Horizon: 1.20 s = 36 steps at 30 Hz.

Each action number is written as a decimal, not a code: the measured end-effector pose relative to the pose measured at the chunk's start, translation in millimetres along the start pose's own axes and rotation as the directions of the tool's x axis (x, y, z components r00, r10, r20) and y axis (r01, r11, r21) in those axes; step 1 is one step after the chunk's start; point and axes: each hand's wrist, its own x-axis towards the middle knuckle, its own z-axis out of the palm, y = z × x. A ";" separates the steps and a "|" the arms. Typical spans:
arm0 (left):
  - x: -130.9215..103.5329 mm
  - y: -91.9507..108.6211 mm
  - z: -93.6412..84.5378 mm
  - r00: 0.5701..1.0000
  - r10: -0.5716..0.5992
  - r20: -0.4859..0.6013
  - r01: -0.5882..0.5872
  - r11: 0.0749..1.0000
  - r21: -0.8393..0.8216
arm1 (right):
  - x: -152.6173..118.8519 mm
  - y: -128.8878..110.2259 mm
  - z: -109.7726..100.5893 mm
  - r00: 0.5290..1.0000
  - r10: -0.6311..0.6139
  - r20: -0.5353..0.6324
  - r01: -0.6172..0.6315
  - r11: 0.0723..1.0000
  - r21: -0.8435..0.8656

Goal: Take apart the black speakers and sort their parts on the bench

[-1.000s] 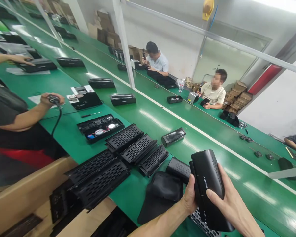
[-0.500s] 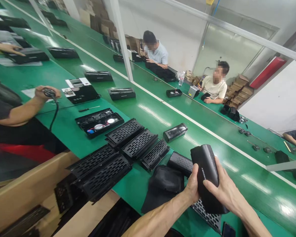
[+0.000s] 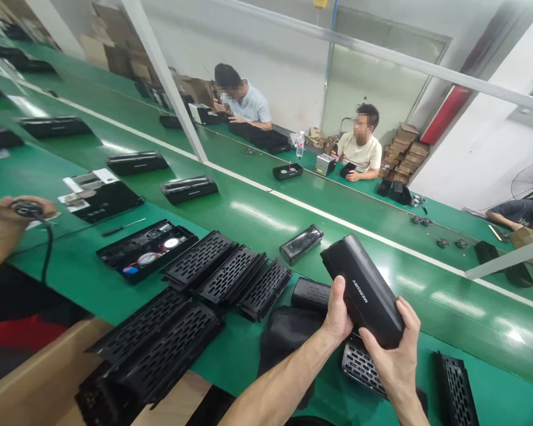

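Both my hands hold a black speaker housing [image 3: 365, 290] with "MERKURY" in white lettering, tilted above the green work surface. My left hand [image 3: 337, 313] grips its lower left side, thumb up along the edge. Around the lower right end are the thumb and fingers of my right hand [image 3: 395, 349]. Beneath the housing lies a perforated black grille [image 3: 362, 364], partly covered by my right hand. A dark cloth-like piece [image 3: 288, 334] and another black perforated part [image 3: 310, 293] rest beside my left forearm.
Several perforated black panels [image 3: 199, 257] lie left of my hands, near an opened speaker case [image 3: 146, 251]. A glossy black unit [image 3: 301, 243] sits ahead. At the left, a co-worker's hand [image 3: 24, 210] holds a corded tool. People sit across the line; a cardboard box [image 3: 39, 367] stands lower left.
The housing in my hands has turned, so its lettered face shows more fully. My right hand has shifted to its lower end. The view has swung right, bringing another grille into sight at lower right.
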 end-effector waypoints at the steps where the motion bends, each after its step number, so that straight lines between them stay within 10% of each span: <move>1: 1.4 7.8 -1.1 0.999 -0.009 0.048 0.007 0.999 0.053 | 4.4 0.1 -6.3 1.000 -0.002 0.004 0.002 1.000 0.000; 6: 19.3 97.5 -4.0 0.939 0.091 0.331 -0.265 0.807 0.529 | 12.6 -1.3 -53.1 0.993 0.067 0.100 -0.070 0.997 0.024; 11: 32.9 151.4 7.6 0.754 -0.337 0.564 -0.424 0.407 0.809 | 15.7 -3.0 -68.6 0.973 0.115 0.199 -0.136 0.986 0.097; 30: 1.8 103.6 -6.9 0.873 0.020 0.488 -0.401 0.600 0.692 | 34.9 13.4 -84.8 0.973 0.005 0.233 -0.034 0.992 0.119; 33: -3.8 77.7 -16.5 0.932 0.072 0.354 -0.262 0.811 0.524 | 36.9 4.6 -85.0 0.980 0.059 0.188 -0.115 0.947 0.300; 36: -10.9 34.9 -24.5 0.965 -0.112 0.237 0.035 0.952 0.305 | 33.2 -4.9 -62.9 0.990 0.007 0.142 -0.045 0.963 0.267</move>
